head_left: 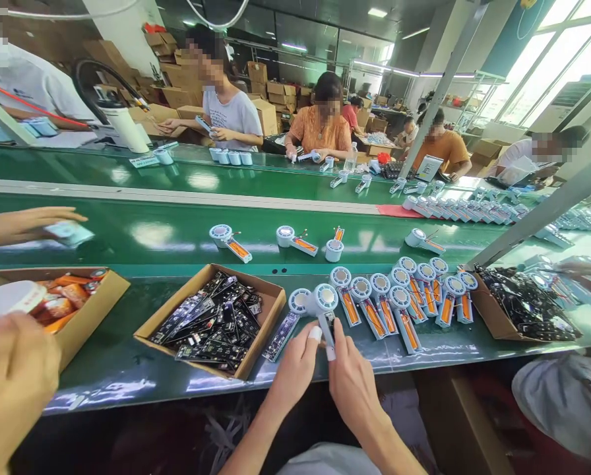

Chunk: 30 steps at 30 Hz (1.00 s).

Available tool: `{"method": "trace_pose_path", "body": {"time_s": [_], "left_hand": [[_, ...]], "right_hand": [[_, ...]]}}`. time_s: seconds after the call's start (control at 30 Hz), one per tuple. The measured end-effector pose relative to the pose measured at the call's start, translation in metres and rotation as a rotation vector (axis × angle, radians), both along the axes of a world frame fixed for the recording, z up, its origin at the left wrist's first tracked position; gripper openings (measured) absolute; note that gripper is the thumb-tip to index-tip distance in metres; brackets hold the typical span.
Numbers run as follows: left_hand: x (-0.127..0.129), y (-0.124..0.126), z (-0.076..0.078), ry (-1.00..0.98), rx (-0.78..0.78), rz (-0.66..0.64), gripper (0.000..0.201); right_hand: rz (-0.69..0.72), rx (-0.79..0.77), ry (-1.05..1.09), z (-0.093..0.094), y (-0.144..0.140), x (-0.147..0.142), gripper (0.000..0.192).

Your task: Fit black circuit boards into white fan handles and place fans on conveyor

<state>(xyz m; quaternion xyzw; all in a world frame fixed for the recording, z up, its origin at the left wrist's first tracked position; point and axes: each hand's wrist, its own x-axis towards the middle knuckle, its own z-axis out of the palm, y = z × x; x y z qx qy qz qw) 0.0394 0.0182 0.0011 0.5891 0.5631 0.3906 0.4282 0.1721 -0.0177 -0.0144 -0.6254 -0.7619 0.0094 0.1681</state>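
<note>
Both hands are pinched around one small fan unit (326,305) at the near edge of the bench: left hand (295,369) steadies its handle, right hand (347,379) grips it from the other side, white cots on the fingertips. Looks like the board-fitting step. The box of circuit boards (211,320) sits just left, a row of finished fans (404,297) to the right. Next move probably needs the piece seated squarely.

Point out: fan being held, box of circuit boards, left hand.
fan (326,298), head view, on its round white head
box of circuit boards (163,315), head view, on its left cardboard wall
left hand (295,369), head view, on its back
</note>
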Motion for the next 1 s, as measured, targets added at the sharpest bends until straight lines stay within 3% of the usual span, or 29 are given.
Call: {"method": "trace_pose_path", "body": {"time_s": [0.13,0.23,0.4,0.5,0.6,0.77,0.9,1.0], "left_hand": [[-0.021,0.0,-0.01,0.484,0.343,0.211,0.038],[-0.025,0.0,-0.02,0.667,0.339,0.212,0.039],[-0.025,0.004,-0.02,0.51,0.285,0.087,0.044],[-0.026,0.007,-0.012,0.412,0.271,0.052,0.048],[-0.025,0.01,-0.007,0.357,0.247,0.044,0.051],[-0.025,0.018,-0.005,0.27,0.214,0.039,0.049],[-0.03,0.015,-0.003,0.121,0.234,0.07,0.046],[-0.037,0.003,-0.005,-0.014,0.265,0.209,0.046]], "right_hand": [[-0.074,-0.058,0.006,-0.005,0.003,0.003,0.079],[-0.068,-0.13,-0.067,-0.007,0.009,-0.003,0.074],[0.048,-0.096,-0.09,0.006,0.025,-0.013,0.043],[0.057,-0.073,-0.086,0.016,0.031,-0.02,0.047],[-0.022,-0.11,-0.118,0.015,0.034,-0.037,0.051],[-0.198,-0.061,-0.108,0.0,0.041,-0.061,0.035],[-0.186,-0.027,-0.074,-0.004,0.044,-0.052,0.035],[-0.043,-0.054,0.026,0.006,0.042,-0.026,0.034]]}}
